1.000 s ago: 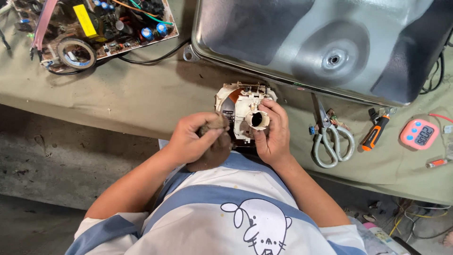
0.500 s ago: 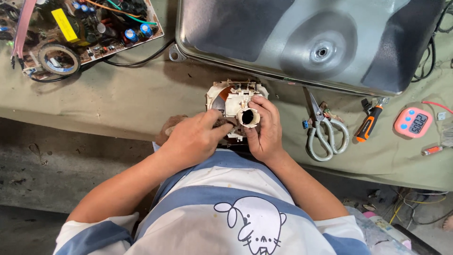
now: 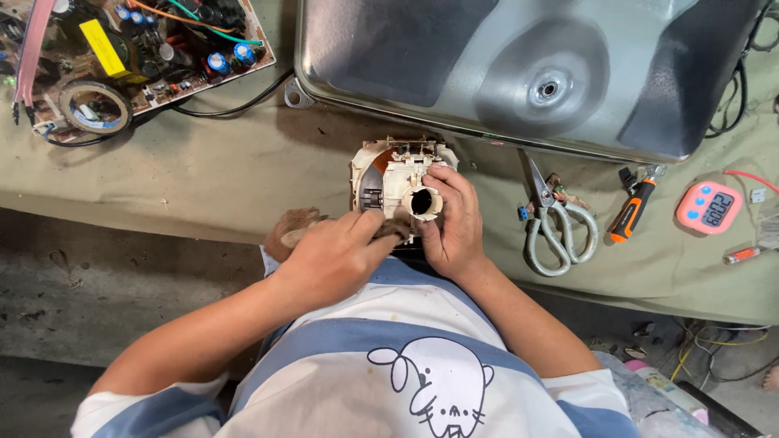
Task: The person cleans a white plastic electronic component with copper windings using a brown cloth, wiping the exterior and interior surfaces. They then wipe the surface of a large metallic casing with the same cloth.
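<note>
Right hand (image 3: 456,217) clamps the cream plastic motor housing (image 3: 399,185) below the steel tray (image 3: 519,73), left hand (image 3: 337,258) fingers pinching a grimy rag (image 3: 302,229) against it, wiping.

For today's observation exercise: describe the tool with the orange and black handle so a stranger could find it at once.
Start at the big metal tray at the top of the cloth-covered bench. Just below its lower right edge lie grey-handled scissors, then the screwdriver, then a pink digital timer. It alone is a slim stick with an orange and black grip.
</note>
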